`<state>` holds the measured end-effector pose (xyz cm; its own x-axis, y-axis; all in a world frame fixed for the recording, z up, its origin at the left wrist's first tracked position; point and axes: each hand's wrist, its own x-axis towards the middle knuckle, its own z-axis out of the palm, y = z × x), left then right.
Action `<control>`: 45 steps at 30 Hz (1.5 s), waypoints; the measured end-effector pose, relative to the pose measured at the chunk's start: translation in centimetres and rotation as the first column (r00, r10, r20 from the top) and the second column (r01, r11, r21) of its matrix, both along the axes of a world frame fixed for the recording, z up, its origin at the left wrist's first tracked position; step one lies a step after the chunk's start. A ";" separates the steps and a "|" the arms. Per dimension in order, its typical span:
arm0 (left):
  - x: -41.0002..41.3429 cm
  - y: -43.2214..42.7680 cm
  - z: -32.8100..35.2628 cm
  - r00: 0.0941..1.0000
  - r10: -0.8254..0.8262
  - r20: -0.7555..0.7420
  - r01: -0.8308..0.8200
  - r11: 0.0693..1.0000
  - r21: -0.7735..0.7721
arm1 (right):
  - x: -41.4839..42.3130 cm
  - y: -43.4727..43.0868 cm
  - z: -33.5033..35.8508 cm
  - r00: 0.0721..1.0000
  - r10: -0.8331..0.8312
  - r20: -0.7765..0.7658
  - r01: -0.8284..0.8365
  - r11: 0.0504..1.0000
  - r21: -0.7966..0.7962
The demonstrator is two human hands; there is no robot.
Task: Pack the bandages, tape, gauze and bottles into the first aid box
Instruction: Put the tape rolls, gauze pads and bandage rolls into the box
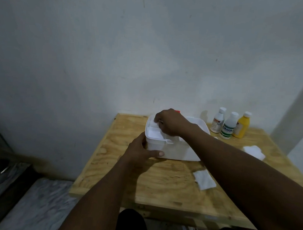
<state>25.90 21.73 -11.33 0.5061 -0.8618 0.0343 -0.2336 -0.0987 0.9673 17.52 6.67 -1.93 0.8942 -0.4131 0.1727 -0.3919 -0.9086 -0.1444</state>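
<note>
Steadying first aid box (182, 151), centre frame: left hand (139, 150) clamped on its lower-left corner; right hand (171, 123) fingers curled into tray (154, 134), hold indeterminate; advise bracing box level

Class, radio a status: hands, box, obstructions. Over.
Left hand grips box. Right hand over box top, grasp unclear. Bottles, gauze unpacked. Nothing blocking.

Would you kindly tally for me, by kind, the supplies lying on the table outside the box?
Bottles: 3 (red-label bottle, green-label bottle, yellow bottle)
Gauze pads: 2 (near gauze pad, far gauze pad)
Total: 5 outside the first aid box
</note>
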 end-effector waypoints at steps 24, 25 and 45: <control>0.0 -0.4 -0.5 0.999 -0.001 0.047 0.000 1.000 0.021 | -10.7 0.1 5.2 0.985 -0.145 0.095 0.095 0.908 0.407; 0.0 -0.4 -0.5 0.998 -0.005 0.059 0.003 1.000 0.026 | -12.1 0.2 5.5 0.991 -0.134 -0.017 0.125 0.865 0.486; -0.7 -0.2 -0.7 0.999 -0.017 0.033 0.016 0.999 0.031 | -14.2 2.1 3.2 0.775 -0.021 -0.631 0.268 0.916 0.299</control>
<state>25.23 21.56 -11.98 0.4907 -0.8710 0.0240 -0.2674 -0.1243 0.9555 3.36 8.79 1.25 0.6813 -0.4663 -0.5642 -0.6298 -0.7662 -0.1273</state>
